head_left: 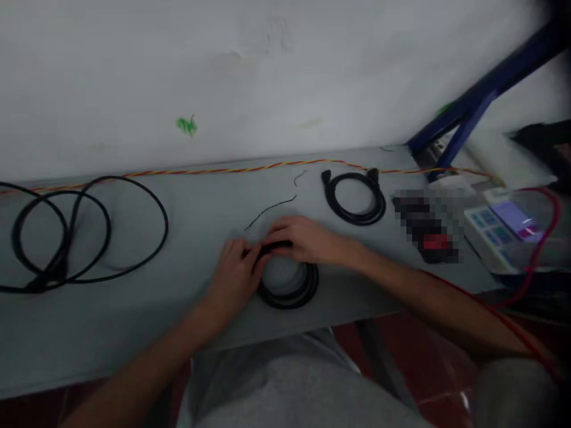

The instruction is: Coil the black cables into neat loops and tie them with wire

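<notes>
A black cable (289, 302) wound into a small coil lies on the grey table in front of me. My left hand (236, 267) closes on the coil's upper left side. At its top, the fingers of my right hand (297, 238) are wrapped round the bundled strands. Just beyond my hands lies a thin black tie wire (270, 208), with a shorter thin piece (300, 177) farther back. Another coiled black cable (357, 220), with a connector at each end, rests to the right, apart from my hands.
Loose loops of black cable (165, 229) spread over the left of the table (187, 321). A red-and-yellow twisted wire (214, 170) runs along the wall. At right are a device with a lit screen (513, 219), a red cable (533, 261) and a blue frame (464, 134).
</notes>
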The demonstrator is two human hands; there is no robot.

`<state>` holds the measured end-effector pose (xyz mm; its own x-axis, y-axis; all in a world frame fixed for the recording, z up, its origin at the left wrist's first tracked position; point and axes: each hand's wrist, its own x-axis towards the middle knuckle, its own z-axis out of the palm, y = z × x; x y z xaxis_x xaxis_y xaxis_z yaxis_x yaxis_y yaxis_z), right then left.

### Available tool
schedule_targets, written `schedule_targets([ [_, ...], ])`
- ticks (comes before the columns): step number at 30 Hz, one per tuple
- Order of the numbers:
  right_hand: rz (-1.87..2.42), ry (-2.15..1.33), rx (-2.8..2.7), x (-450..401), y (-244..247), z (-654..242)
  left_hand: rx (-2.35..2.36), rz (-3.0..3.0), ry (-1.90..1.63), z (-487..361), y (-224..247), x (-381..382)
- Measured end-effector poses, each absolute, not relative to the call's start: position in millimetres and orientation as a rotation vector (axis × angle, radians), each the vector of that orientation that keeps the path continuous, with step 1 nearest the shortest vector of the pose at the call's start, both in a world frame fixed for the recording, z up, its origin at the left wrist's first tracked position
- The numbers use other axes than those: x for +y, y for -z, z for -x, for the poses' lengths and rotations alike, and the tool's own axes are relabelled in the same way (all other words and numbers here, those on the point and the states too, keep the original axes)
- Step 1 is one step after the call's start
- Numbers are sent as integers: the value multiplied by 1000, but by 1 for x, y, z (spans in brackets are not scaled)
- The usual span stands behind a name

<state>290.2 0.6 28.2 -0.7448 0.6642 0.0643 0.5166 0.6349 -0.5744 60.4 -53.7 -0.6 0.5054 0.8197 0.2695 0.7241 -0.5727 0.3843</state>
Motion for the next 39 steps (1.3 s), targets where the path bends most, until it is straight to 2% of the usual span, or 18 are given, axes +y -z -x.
schedule_targets([
  [14,1151,-455,-2612,-25,-22,-279,1297,-2544,-667,-62,1,-53],
  [29,1202,-607,-2620,-13,-30,-273,1277,-2538,-756,-60,7,-51],
  [33,1106,-688,-2595,-11,-37,-280,1285,-2554,-794,-60,11,-51],
  [39,982,-549,-2459,-70,-47,-291,1275,-2545,-787,-61,9,-51],
])
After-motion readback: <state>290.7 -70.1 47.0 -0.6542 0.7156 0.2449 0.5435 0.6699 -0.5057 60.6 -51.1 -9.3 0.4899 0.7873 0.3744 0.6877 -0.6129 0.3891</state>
